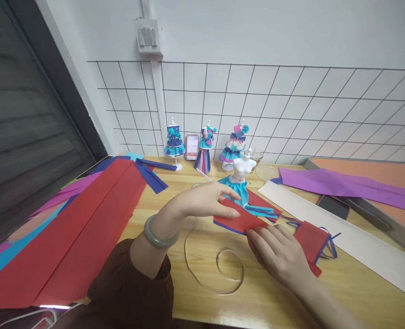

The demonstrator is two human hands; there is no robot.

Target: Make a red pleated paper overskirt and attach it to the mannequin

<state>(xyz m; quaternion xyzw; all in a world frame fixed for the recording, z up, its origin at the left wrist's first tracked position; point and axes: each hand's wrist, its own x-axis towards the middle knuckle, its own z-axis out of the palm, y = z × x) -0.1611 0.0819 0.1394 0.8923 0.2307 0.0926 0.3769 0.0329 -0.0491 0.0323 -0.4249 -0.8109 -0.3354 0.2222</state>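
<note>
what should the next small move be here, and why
I'd probably close the left hand on the red piece to steady it: the right hand touches its right end, while the left hand's thumb and forefinger stand apart at its other end.

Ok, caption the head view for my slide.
Left hand and right hand at a blue-edged red piece, before a white mannequin in a turquoise skirt; three dressed mannequins behind.
</note>
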